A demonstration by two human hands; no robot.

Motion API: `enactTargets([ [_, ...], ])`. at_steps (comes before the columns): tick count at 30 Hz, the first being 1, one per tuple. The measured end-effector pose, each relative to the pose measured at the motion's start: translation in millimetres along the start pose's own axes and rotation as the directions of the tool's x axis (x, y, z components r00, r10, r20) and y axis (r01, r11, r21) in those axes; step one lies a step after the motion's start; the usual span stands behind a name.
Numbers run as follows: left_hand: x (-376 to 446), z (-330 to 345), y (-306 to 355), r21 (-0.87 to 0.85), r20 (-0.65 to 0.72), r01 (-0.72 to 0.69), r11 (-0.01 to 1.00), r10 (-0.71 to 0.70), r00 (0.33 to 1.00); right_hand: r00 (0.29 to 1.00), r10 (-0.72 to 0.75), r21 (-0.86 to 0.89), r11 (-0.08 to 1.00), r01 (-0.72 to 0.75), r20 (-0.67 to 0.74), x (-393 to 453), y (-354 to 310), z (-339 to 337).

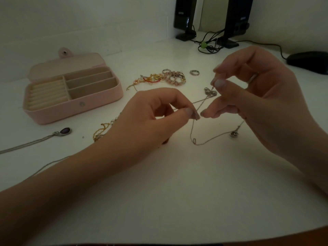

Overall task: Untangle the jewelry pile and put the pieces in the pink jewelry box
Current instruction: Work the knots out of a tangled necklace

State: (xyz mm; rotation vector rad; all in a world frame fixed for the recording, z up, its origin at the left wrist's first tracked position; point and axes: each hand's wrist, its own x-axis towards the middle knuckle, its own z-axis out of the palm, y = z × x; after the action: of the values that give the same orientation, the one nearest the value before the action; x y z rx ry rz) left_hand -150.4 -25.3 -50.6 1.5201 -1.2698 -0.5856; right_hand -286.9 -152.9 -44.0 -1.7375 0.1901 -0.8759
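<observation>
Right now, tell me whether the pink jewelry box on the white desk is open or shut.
Open. The pink jewelry box has its lid tipped back, showing cream ring rolls and divided compartments that look empty.

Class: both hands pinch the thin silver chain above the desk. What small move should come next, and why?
Probably ease the hands apart a little. The left hand pinches the chain low, the right hand pinches it by the clasp, and a small loop still shows in the slack on the desk. Gentle tension may open it before the chain goes into the open pink box.
</observation>
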Motion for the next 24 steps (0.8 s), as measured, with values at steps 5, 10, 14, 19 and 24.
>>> enactTargets([
  [5,2,0,0,-0.092,0.028,0.090,0.992,-0.088,0.996,0.999,-0.049,-0.082,0.995,0.049,-0.002,1,3,-3],
  [10,2,0,3,-0.152,0.039,0.143,0.978,-0.138,0.990,0.996,-0.090,-0.158,0.983,0.088,-0.002,1,2,-3],
  [14,3,1,5,-0.185,0.048,0.204,0.961,-0.199,0.979,0.992,-0.123,-0.281,0.953,0.117,-0.005,-1,7,-1],
  [19,5,1,5,-0.305,0.099,0.350,0.886,-0.335,0.937,0.985,-0.170,-0.512,0.844,0.161,0.029,-3,16,-2],
  [24,5,1,6,-0.416,0.127,0.409,0.813,-0.393,0.911,0.946,-0.306,-0.610,0.732,0.304,0.105,-4,13,-3],
])
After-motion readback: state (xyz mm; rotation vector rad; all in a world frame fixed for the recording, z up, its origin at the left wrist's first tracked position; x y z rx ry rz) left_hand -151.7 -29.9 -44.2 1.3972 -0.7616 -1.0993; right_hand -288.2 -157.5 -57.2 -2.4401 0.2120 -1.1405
